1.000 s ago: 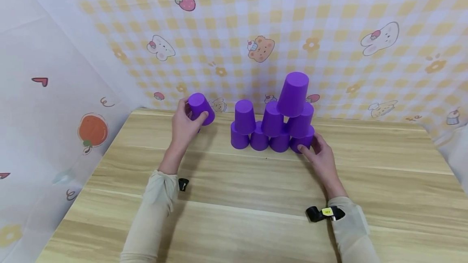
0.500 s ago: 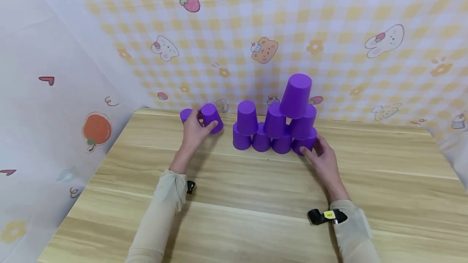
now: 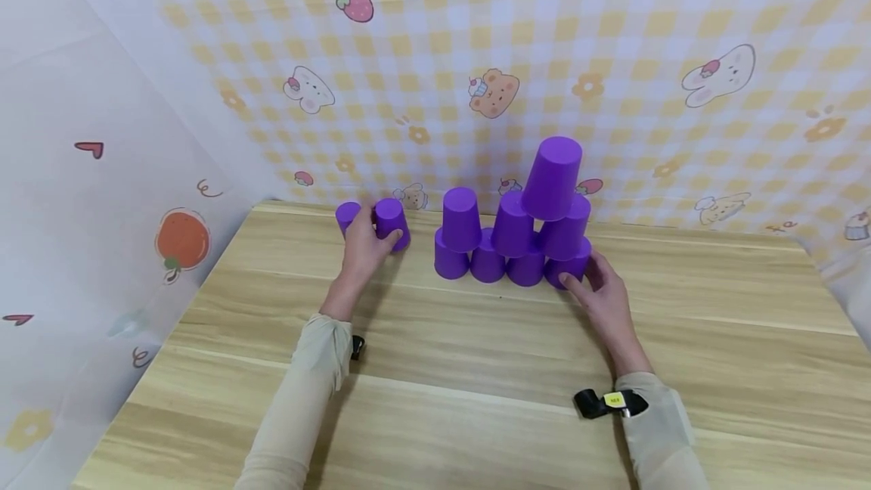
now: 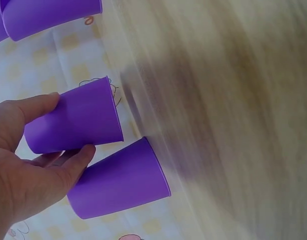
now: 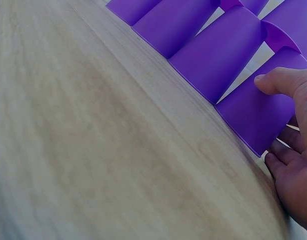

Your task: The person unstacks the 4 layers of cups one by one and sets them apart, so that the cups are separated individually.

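Observation:
My left hand [image 3: 366, 248] holds an upside-down purple cup [image 3: 392, 221], thumb on its near side, at the back left of the table. Just left of it a second upside-down purple cup [image 3: 348, 213] stands partly hidden behind the hand; in the left wrist view my fingers lie between the two. A pyramid of upside-down purple cups stands to the right: several in the bottom row, three in the middle, and a top cup [image 3: 553, 178] over the right pair. My right hand [image 3: 603, 299] grips the bottom right cup [image 5: 261, 107], thumb in front, other fingers at its outer side.
The wooden table [image 3: 449, 346] meets a yellow checked cloth [image 3: 435, 44] close behind the cups. A white cloth wall [image 3: 75, 233] borders the left side. A gap parts the held cup from the pyramid's lower left cup [image 3: 450, 257].
My left hand has carried its cup right and down, close to the tabletop, and the second cup has come into view. The right hand stays on the pyramid's lower right cup.

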Demonstrator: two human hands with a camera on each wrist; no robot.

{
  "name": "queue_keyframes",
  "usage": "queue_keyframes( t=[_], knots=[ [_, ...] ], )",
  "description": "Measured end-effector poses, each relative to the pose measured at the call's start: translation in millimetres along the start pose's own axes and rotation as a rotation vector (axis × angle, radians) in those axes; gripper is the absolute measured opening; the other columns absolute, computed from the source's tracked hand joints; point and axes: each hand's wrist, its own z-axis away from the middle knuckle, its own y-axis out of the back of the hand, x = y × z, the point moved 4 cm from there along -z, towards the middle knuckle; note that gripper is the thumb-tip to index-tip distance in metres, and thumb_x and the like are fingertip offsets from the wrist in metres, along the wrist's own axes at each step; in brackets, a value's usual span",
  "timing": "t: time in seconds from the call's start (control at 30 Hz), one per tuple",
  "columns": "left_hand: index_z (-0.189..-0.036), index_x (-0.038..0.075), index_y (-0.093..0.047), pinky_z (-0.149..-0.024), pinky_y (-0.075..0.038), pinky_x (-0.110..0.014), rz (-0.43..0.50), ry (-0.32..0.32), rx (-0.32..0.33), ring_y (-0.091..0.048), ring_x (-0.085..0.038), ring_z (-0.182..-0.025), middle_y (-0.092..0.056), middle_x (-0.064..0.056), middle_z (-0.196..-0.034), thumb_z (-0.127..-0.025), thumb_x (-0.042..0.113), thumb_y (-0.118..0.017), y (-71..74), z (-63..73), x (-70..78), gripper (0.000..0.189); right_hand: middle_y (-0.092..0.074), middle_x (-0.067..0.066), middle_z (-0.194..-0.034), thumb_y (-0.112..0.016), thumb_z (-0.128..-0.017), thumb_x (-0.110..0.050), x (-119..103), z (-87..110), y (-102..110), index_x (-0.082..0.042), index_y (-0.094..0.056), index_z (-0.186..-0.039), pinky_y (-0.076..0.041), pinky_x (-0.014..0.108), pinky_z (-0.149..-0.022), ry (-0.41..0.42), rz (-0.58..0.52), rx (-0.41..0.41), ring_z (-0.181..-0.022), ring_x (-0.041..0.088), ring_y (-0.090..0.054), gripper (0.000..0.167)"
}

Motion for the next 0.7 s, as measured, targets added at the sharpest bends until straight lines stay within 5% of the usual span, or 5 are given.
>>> queue_keyframes(
  t=[0.4, 0.7],
  knots=[
    [-0.131, -0.008, -0.037, -0.100, -0.038, -0.046, -0.101, 0.081, 0.005, -0.049, -0.041, -0.114, -0.051, -0.029, -0.121, -0.078, 0.003, -0.071, -4.9, 0.7, -1.8, 0.064, -0.038, 0.026, -0.138, -0.062, -0.088, -0.005, 1, -0.1, 0, 0.008, -0.032, -0.138, -0.027, 0.045, -0.108, 0.004, 0.007, 0.003, -0.129, 0.037, -0.034, 0.060],
    [-0.133, -0.008, -0.037, -0.100, -0.038, -0.045, -0.038, 0.008, 0.097, -0.045, -0.039, -0.116, -0.046, -0.027, -0.126, -0.083, 0.005, -0.065, -2.1, 0.8, 12.7, 0.059, -0.038, 0.026, -0.138, -0.063, -0.088, -0.006, -1, 0.1, 0, 0.007, -0.033, -0.139, -0.026, 0.045, -0.108, 0.000, 0.015, 0.003, -0.129, 0.037, -0.034, 0.061]
  ],
)
